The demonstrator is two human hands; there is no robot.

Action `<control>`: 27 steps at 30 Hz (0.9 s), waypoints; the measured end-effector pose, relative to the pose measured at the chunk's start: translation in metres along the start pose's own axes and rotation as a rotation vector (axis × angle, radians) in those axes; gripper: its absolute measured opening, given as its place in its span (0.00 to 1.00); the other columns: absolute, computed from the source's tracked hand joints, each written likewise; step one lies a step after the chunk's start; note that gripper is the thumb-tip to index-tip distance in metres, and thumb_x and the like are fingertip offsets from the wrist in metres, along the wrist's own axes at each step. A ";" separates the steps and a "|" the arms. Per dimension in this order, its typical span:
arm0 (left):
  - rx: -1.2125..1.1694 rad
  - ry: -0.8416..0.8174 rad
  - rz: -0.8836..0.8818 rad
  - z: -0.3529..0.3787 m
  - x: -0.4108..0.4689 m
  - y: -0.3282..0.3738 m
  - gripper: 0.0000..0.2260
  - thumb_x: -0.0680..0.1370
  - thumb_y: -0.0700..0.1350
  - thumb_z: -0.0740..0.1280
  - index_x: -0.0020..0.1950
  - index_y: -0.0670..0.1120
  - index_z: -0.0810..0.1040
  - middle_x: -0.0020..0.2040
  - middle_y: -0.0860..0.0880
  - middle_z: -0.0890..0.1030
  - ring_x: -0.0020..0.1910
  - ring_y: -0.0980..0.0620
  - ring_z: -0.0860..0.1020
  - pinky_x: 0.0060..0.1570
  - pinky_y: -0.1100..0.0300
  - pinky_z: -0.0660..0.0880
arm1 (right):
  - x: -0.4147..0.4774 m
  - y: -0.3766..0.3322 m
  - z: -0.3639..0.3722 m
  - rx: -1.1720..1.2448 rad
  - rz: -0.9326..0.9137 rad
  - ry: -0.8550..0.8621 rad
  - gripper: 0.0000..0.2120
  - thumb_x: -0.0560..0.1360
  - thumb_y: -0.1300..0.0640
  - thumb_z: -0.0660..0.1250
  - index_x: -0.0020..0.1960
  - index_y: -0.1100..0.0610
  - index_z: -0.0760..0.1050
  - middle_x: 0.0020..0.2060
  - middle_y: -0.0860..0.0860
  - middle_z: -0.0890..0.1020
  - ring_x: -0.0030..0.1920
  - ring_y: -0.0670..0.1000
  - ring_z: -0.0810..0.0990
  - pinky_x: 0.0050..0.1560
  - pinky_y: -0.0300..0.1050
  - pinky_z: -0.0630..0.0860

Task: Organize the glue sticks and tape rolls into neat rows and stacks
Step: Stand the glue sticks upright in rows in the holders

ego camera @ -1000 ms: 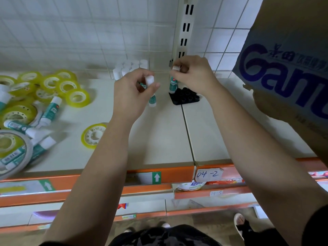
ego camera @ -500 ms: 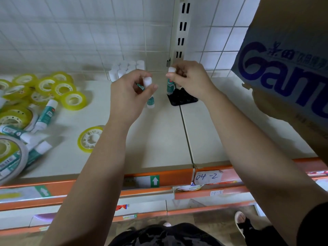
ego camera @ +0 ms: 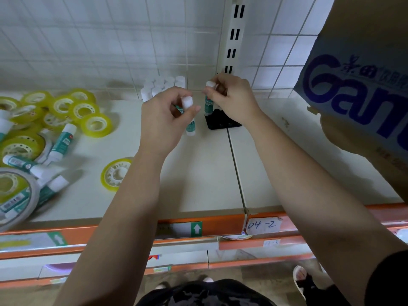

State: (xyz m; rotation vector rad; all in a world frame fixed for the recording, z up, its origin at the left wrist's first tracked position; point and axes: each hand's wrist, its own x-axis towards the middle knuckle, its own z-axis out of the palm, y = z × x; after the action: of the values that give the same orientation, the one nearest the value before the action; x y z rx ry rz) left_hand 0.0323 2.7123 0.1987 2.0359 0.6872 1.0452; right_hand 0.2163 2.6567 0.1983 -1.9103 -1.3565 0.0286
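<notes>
Glue sticks [ego camera: 163,85] clustered upright at back; yellow tape rolls [ego camera: 96,124] scattered left.

Two forearms [ego camera: 123,206], bare from the elbow down to the left hand [ego camera: 163,120] and right hand [ego camera: 234,100]. Black short sleeve [ego camera: 390,281] on the right upper arm, cut by the lower right corner. Dark garment [ego camera: 203,293] at bottom centre, black with a faint grey mottled pattern; top or shorts, cannot tell. Pale shoe toes [ego camera: 207,279] peek out just above it. Sandal [ego camera: 301,279] further right has a pale sole and black straps; whose foot, unclear.
</notes>
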 end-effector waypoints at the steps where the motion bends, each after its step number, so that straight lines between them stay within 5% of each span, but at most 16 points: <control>1: -0.007 -0.002 -0.008 0.000 0.000 0.000 0.08 0.73 0.44 0.75 0.51 0.47 0.82 0.36 0.59 0.77 0.31 0.59 0.73 0.37 0.71 0.69 | 0.000 0.000 0.000 0.013 0.013 -0.004 0.10 0.77 0.50 0.68 0.48 0.57 0.78 0.32 0.41 0.74 0.34 0.39 0.73 0.34 0.27 0.64; 4: -0.080 -0.023 -0.052 0.000 0.000 -0.003 0.10 0.70 0.44 0.77 0.50 0.51 0.82 0.37 0.57 0.78 0.31 0.59 0.72 0.39 0.62 0.75 | -0.001 0.001 0.001 0.043 0.040 -0.002 0.11 0.77 0.48 0.68 0.49 0.56 0.77 0.32 0.44 0.76 0.35 0.44 0.76 0.36 0.32 0.69; 8: -0.157 -0.030 -0.078 -0.002 0.001 -0.005 0.13 0.69 0.44 0.76 0.49 0.59 0.82 0.39 0.50 0.81 0.37 0.42 0.78 0.44 0.44 0.81 | 0.000 0.000 0.004 0.067 0.070 0.026 0.13 0.76 0.47 0.69 0.50 0.57 0.78 0.32 0.45 0.77 0.36 0.49 0.79 0.40 0.40 0.73; 14: -0.180 -0.025 -0.068 -0.003 -0.001 0.001 0.12 0.75 0.42 0.72 0.47 0.60 0.80 0.37 0.50 0.81 0.32 0.52 0.80 0.43 0.48 0.82 | -0.004 -0.002 0.003 0.042 0.074 0.038 0.14 0.76 0.46 0.69 0.50 0.56 0.78 0.31 0.44 0.76 0.37 0.50 0.79 0.40 0.41 0.73; 18: -0.209 -0.054 -0.094 -0.002 0.001 0.008 0.03 0.72 0.49 0.74 0.43 0.56 0.81 0.37 0.44 0.80 0.34 0.47 0.76 0.41 0.42 0.80 | -0.011 -0.003 -0.010 0.059 0.073 0.043 0.15 0.77 0.45 0.68 0.55 0.55 0.80 0.32 0.47 0.77 0.39 0.51 0.81 0.44 0.43 0.75; 22: -0.177 -0.077 -0.035 -0.002 0.012 0.024 0.06 0.71 0.50 0.76 0.40 0.54 0.79 0.38 0.43 0.81 0.35 0.37 0.77 0.34 0.48 0.76 | -0.022 0.003 -0.029 -0.001 0.083 0.077 0.10 0.76 0.50 0.68 0.53 0.54 0.80 0.29 0.46 0.77 0.34 0.46 0.77 0.40 0.34 0.70; 27: -0.099 -0.069 -0.001 0.006 0.036 0.038 0.05 0.71 0.49 0.76 0.43 0.52 0.83 0.40 0.49 0.84 0.38 0.45 0.81 0.40 0.52 0.80 | -0.042 0.022 -0.043 -0.022 0.134 0.083 0.05 0.75 0.59 0.68 0.49 0.56 0.83 0.28 0.42 0.75 0.29 0.37 0.73 0.36 0.28 0.68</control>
State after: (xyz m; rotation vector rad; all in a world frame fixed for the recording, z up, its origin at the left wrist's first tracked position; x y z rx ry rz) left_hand 0.0607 2.7137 0.2429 1.9762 0.5893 0.9842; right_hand 0.2342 2.5950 0.1978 -1.9963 -1.1769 0.0001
